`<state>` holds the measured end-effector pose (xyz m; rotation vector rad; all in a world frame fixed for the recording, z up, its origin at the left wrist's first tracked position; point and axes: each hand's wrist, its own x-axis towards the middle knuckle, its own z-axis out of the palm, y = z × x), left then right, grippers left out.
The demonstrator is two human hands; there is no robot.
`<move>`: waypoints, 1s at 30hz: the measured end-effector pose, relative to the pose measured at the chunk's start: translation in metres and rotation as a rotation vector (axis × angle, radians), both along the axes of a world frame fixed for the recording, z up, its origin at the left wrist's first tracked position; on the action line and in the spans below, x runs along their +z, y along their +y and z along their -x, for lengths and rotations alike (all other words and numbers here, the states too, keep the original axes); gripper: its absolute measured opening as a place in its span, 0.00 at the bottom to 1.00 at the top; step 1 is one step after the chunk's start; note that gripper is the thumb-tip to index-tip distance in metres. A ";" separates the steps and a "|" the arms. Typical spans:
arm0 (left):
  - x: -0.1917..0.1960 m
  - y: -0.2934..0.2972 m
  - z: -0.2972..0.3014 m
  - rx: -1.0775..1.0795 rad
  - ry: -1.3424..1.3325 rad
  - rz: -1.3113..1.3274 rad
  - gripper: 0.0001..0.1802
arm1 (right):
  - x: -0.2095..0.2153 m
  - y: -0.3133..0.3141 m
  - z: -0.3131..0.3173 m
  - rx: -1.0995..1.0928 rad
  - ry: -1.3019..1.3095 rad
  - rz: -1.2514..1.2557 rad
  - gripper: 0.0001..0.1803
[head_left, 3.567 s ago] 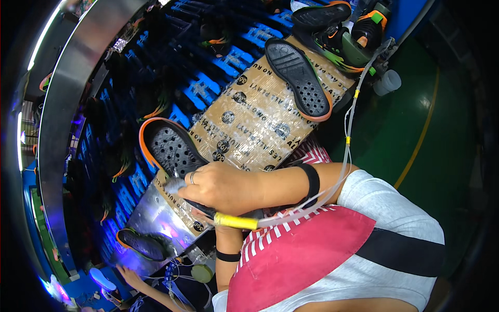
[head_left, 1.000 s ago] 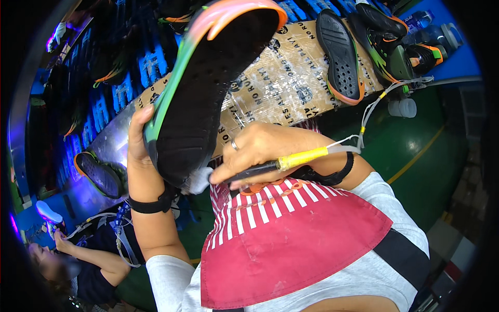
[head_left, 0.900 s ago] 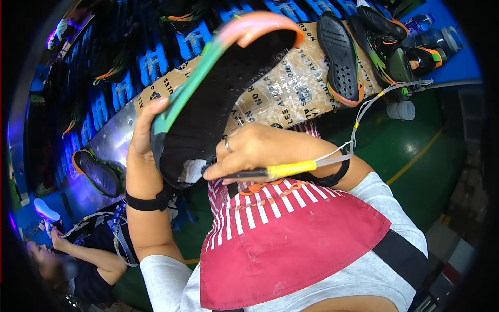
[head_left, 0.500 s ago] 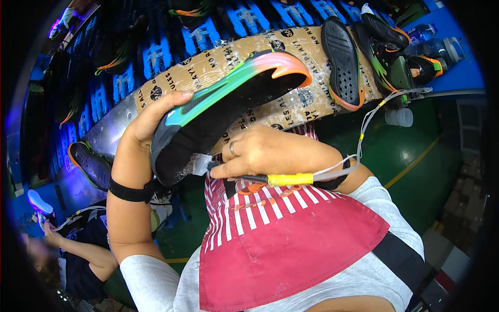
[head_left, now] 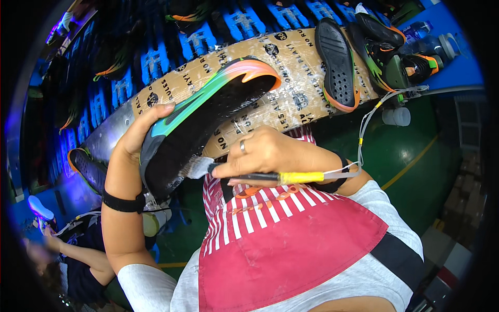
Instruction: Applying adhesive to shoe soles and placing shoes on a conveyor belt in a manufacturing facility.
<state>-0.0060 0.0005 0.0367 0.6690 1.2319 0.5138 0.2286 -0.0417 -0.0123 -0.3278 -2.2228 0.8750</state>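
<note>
My left hand grips a shoe sole by its left side, thumb on the outer wall. The sole is tilted with its black hollow inside facing me; its rim runs from grey through green to orange. In my right hand is a brush with pale bristles and a black handle. The bristle tips touch the inside of the sole near its lower end, where a whitish wet smear shows. A yellow-wrapped joint links the handle to a thin white tube.
Printed brown cardboard covers the bench. Another sole lies on its right part, beside several shoes and bottles. Blue holders line the far side. A co-worker sits at lower left. A white cup stands at right.
The shoe sole and my left hand have shifted left and slightly down. The brush stays against the inside of the sole, and the wet smear there looks a little larger.
</note>
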 end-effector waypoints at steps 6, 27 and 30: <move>-0.027 -0.009 0.008 0.095 -0.126 -0.052 0.23 | -0.005 0.021 0.001 -0.192 0.264 0.349 0.12; -0.057 -0.045 -0.021 0.455 -0.459 -0.088 0.30 | -0.007 0.017 -0.020 -0.387 0.174 0.205 0.13; -0.052 -0.054 -0.025 0.428 -0.389 -0.202 0.30 | -0.003 0.020 -0.030 -0.640 0.297 0.226 0.10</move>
